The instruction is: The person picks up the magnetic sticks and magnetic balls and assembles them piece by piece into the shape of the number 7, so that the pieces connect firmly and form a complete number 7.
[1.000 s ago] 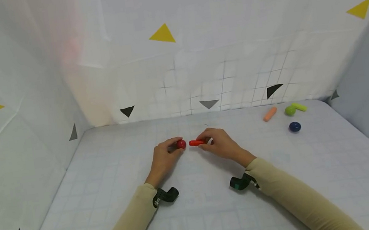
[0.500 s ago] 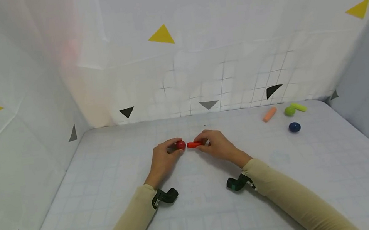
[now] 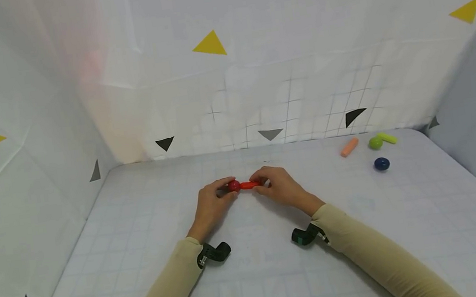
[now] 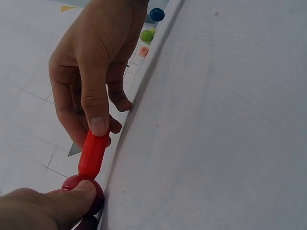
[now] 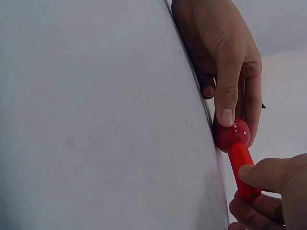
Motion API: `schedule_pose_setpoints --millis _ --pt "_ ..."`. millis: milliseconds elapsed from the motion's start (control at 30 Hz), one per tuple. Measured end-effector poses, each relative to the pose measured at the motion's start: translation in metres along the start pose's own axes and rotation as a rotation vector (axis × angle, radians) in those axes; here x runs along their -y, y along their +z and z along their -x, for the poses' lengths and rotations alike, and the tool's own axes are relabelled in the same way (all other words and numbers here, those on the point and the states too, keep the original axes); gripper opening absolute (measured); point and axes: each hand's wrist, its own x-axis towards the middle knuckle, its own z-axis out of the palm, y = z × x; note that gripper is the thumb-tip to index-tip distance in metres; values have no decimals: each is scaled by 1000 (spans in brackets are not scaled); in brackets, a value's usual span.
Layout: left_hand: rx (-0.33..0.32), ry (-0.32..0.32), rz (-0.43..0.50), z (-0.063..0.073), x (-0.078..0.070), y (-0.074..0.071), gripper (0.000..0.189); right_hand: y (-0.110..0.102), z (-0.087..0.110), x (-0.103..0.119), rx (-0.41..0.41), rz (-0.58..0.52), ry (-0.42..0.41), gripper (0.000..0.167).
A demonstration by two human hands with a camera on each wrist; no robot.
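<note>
A glossy dark red ball (image 3: 234, 186) is pinched between thumb and fingers of my left hand (image 3: 211, 206), low over the white table in the head view. My right hand (image 3: 284, 187) pinches a bright red ribbed stick (image 3: 249, 185) by its right end. The stick's left end meets the side of the ball. In the left wrist view the stick (image 4: 92, 154) runs down to the ball (image 4: 98, 200), partly covered by the left thumb. From the right wrist, the ball (image 5: 232, 136) shows at the stick's upper end, with the right thumb across the stick (image 5: 241, 160).
At the back right of the table (image 3: 255, 276) lie an orange stick (image 3: 349, 147), a green ball (image 3: 375, 143), a yellow-green stick (image 3: 387, 138) and a dark blue ball (image 3: 382, 164). White sheets with yellow and black triangles wall the back and sides.
My right hand has moved left with the red stick, closing the gap until its end meets the red ball. The left hand has stayed in place, holding the ball.
</note>
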Motion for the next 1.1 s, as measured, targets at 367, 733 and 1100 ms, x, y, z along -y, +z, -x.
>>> schedule_pose_setpoints --millis 367,733,1100 --pt "11 -18 -12 -3 -2 5 43 -10 7 -5 6 1 47 28" --pt "13 1 -11 -3 -3 7 42 -39 27 -11 -38 42 82 32" --pt "17 6 6 -3 -6 9 43 -79 45 -32 -151 103 83 30"
